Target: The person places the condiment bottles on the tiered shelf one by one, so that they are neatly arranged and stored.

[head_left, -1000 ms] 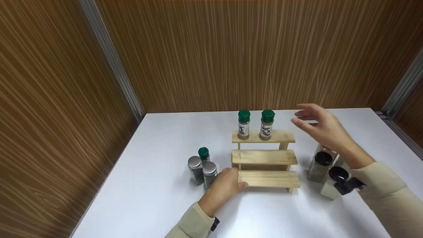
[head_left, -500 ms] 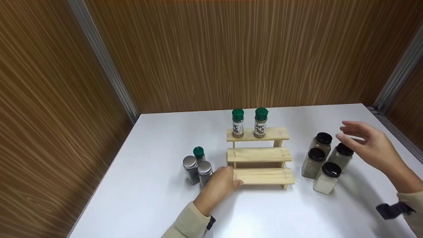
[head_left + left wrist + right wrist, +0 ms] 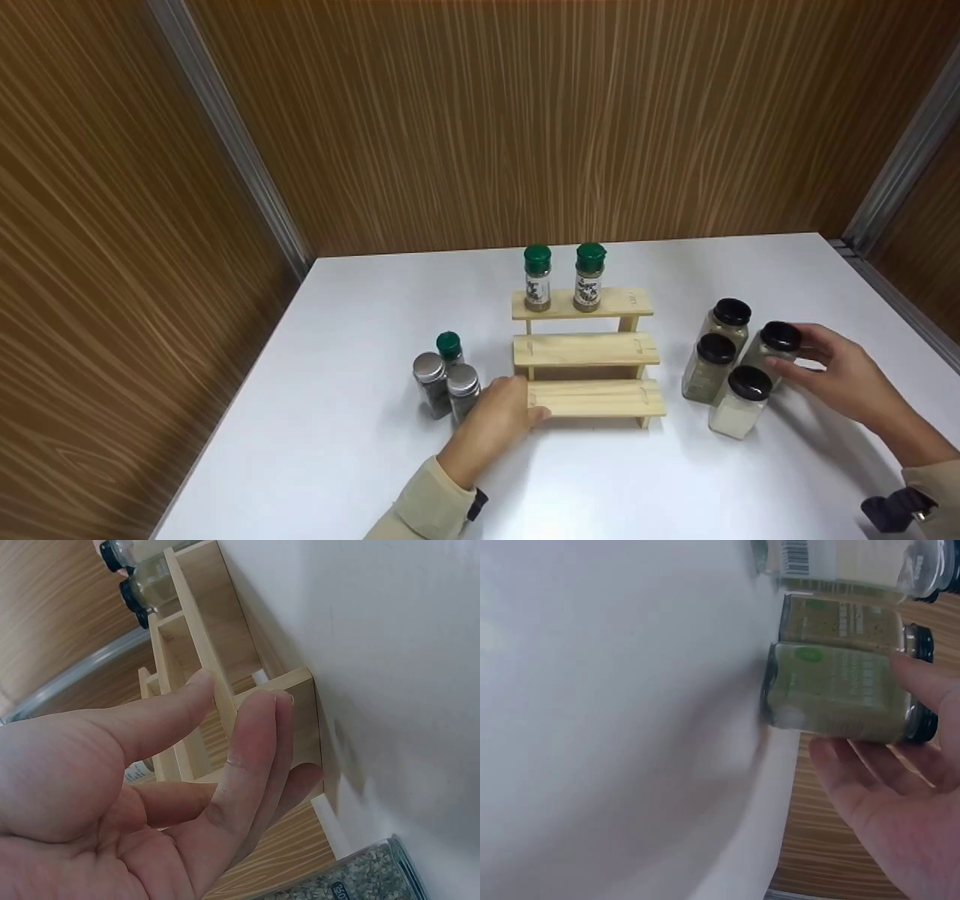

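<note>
A three-step wooden rack [image 3: 585,349] carries two green-capped spice bottles [image 3: 537,291] on its top step. My left hand [image 3: 491,427] grips the left end of the bottom step; in the left wrist view its thumb [image 3: 172,714] lies along the front board, with the fingers around the rack's end. To the right, my right hand [image 3: 840,375] holds a black-lidded spice jar [image 3: 759,360] between thumb and fingers. The right wrist view has this greenish jar [image 3: 840,694] upright beside its neighbours, the thumb near its lid and fingertips along its other side.
Three more black-lidded jars, one with white contents [image 3: 737,415], cluster against the held one. Left of the rack stand two silver-capped shakers [image 3: 433,386] and a green-capped bottle [image 3: 450,349]. Wood-patterned panels [image 3: 450,135] border the white table [image 3: 360,322].
My right hand has moved from beside the top step, rightward and down to the rear right black-lidded jar, its fingers closing around it. My left hand stays on the rack. The head view shifted slightly.
</note>
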Demonstrator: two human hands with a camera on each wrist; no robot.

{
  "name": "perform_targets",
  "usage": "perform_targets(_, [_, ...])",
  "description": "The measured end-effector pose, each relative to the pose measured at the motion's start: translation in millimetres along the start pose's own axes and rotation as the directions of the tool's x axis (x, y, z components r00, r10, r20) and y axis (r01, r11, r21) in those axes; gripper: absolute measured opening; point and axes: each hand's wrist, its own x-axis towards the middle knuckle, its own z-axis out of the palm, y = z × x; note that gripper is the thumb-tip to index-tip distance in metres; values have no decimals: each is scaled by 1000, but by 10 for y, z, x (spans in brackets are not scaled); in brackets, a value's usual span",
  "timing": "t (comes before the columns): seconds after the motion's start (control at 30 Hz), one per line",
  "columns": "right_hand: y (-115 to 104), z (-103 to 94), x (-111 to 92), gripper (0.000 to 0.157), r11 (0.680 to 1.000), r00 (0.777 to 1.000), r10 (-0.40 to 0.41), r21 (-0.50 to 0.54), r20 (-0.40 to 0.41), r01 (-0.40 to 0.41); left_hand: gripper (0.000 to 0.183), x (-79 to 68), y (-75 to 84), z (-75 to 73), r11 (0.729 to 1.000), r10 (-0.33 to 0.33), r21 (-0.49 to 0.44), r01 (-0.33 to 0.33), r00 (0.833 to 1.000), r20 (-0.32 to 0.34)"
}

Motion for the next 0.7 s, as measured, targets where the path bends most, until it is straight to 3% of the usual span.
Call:
perform_targets(0.17, [18,-43,0,48,1000,1000,0,-15,9,1,30,2,27,15,1000,-17,3,17,1000,15])
perform_targets(0.4, [-60,-223,63,42,999,998,-11,-42,-63,9,30,7,60,31,999,-45,-3,45,998,37])
perform_targets(0.57, [-271,-440,219,37,999,993,-33,-42,-113,28,29,2,45,10,999,-34,3,34,999,28])
perform_targets(0.7, [-530,-503,377,36,998,985,-57,-15,-160,55,29,5,24,-13,999,-37,-9,38,999,26])
